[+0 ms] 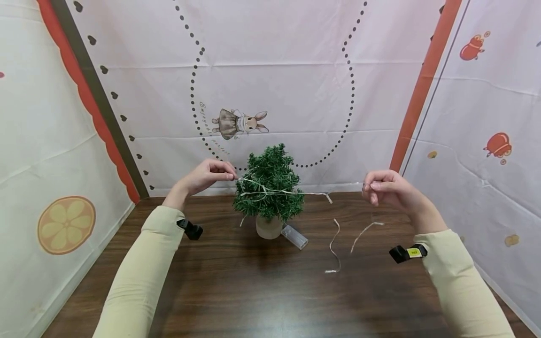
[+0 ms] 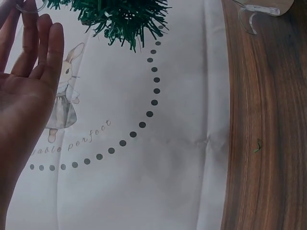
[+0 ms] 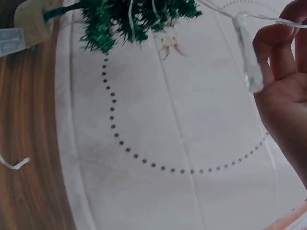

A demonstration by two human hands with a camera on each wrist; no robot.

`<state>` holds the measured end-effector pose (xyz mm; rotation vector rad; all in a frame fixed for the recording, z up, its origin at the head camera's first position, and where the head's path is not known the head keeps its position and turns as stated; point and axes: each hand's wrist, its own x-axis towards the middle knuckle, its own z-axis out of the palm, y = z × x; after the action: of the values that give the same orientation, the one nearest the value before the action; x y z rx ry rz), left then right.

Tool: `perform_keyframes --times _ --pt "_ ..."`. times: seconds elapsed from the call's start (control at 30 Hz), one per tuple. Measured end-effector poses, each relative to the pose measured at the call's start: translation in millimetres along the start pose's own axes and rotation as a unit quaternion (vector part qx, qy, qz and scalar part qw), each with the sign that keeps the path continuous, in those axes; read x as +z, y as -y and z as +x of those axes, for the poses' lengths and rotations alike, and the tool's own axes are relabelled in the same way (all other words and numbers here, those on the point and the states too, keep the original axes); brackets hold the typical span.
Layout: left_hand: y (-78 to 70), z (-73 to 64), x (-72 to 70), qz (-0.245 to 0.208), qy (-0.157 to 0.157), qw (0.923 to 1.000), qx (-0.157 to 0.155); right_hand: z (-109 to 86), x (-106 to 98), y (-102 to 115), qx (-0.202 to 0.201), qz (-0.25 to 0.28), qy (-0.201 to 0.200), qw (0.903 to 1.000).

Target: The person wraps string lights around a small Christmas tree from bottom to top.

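A small green artificial tree (image 1: 274, 171) stands in a pale round base (image 1: 268, 229) on the table. Clear-wired string lights (image 1: 313, 193) cross its front. At the tree's left, my left hand (image 1: 207, 176) pinches the wire between thumb and fingers. My right hand (image 1: 390, 190), off to the right at about the same height, pinches another stretch of it. In the right wrist view a clear bulb (image 3: 249, 57) dangles from the wire beside my right fingers. Behind the base, partly overlapped by it, lies a clear battery box (image 1: 295, 237).
Two loose-looking lengths of pale wire, one curved (image 1: 336, 249) and one shorter (image 1: 363, 233), lie on the brown wooden table (image 1: 253, 291) to the right. A printed white cloth (image 1: 279, 84) hangs behind, with more cloth along both sides.
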<state>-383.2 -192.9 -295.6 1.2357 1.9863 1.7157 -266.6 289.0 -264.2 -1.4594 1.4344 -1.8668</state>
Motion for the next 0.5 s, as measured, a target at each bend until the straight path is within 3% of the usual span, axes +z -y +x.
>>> perform_keyframes --times 0.27,0.5 --pt "0.7 4.1 9.7 0.053 -0.01 0.9975 -0.046 -29.0 -15.9 -5.2 0.033 0.023 -0.049 0.998" --pt "-3.3 11.3 21.3 0.139 -0.046 0.9867 -0.071 -43.9 -27.5 -1.5 0.067 0.006 -0.133 0.9889"
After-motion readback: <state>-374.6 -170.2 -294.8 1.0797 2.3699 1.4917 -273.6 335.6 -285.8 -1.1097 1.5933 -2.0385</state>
